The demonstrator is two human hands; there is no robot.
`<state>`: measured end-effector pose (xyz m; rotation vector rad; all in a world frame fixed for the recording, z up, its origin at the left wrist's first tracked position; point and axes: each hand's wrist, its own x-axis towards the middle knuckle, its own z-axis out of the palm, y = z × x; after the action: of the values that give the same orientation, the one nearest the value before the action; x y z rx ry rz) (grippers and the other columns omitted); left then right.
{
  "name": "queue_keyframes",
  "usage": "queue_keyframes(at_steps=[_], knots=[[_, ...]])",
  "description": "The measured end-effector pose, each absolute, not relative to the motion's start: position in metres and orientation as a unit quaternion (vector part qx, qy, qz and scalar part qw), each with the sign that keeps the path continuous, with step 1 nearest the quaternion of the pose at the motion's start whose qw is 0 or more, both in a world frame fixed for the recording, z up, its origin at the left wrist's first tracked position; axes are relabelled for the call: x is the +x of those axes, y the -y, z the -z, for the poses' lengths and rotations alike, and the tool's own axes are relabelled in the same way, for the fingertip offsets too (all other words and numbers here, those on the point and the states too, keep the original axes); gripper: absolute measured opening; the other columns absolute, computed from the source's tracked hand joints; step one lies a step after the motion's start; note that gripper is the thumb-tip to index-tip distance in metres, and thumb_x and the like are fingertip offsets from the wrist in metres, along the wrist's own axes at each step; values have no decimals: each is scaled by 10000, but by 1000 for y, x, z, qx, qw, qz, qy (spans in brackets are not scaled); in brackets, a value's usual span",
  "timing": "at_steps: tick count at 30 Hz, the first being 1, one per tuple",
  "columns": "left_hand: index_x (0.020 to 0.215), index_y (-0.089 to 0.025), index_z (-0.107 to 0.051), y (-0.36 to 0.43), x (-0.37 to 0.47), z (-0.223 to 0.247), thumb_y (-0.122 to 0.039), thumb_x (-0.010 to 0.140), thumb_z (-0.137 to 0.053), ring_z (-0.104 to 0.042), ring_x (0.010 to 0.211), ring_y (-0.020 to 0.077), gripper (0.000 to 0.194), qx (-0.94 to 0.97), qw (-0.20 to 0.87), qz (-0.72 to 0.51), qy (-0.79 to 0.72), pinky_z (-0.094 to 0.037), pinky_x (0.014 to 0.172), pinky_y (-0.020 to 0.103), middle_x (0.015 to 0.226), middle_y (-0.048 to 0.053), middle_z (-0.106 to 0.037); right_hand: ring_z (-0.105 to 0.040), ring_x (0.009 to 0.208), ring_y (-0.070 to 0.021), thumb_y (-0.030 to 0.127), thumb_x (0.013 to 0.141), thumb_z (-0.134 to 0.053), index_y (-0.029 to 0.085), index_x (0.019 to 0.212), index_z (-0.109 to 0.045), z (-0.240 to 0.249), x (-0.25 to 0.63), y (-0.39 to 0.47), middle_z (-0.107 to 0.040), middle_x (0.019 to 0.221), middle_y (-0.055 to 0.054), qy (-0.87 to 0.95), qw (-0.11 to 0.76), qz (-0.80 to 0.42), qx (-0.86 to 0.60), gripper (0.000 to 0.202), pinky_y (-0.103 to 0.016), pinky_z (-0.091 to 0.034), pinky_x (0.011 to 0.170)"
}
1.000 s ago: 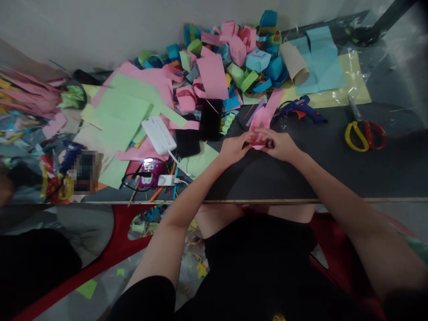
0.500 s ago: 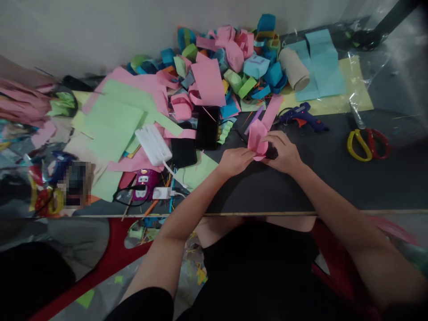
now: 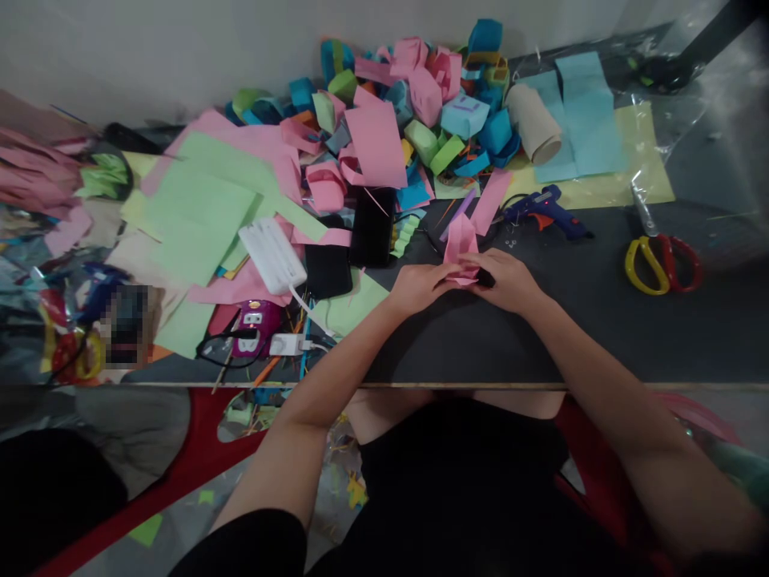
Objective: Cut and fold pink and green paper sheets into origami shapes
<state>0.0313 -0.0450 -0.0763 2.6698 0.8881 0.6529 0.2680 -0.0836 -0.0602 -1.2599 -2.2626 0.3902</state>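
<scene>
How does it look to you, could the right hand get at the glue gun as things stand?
Probably yes: the glue gun lies just beyond the right hand, with bare table between them. That hand is at the pink paper, though, so it may need to let go first.

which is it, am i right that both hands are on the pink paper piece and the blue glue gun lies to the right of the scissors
Not quite: the head view shows the blue glue gun left of the scissors. Both hands are on the pink paper piece.
</scene>
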Motion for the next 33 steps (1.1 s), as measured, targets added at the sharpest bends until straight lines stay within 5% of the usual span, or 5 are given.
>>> queue_keyframes(at_steps=[6,14,19,24,33], knots=[[1358,-226,-641,31,23,68,-729,864,-593,-700,1061,226,706,909,155,-271,-275,-524,912,346,1167,111,-749,-715,927,-259,334,911,-689,256,1156,-694,60,269,83,-753,1009,-72,804,310,-195,-469,257,-413,-571,840],[882,-239,-760,23,24,68,-517,958,-619,-642,1014,206,320,905,156,-305,-254,-467,946,399,1026,38,-760,-762,846,-271,474,858,-749,253,1138,-632,57,271,80,-775,911,-36,746,312,-295,-508,376,-358,-558,695],[879,-219,-736,25,28,69,-448,1009,-553,-617,996,208,321,907,161,-292,-259,-455,946,407,987,52,-739,-768,900,-277,440,864,-739,252,1149,-652,56,270,77,-776,987,-45,754,310,-285,-505,352,-370,-565,759],[934,-228,-748,16,22,71,-620,925,-586,-541,1197,283,424,924,145,-252,-247,-408,1057,490,1188,96,-685,-765,947,-287,385,844,-756,262,1104,-663,57,271,74,-783,1025,-40,771,303,-269,-491,302,-418,-563,869],[824,-232,-775,9,20,70,-661,817,-703,-513,1235,317,435,916,172,-248,-262,-383,1098,549,1217,114,-655,-760,878,-268,494,845,-746,248,1057,-660,56,274,65,-777,954,-33,781,300,-297,-460,336,-398,-551,802]])
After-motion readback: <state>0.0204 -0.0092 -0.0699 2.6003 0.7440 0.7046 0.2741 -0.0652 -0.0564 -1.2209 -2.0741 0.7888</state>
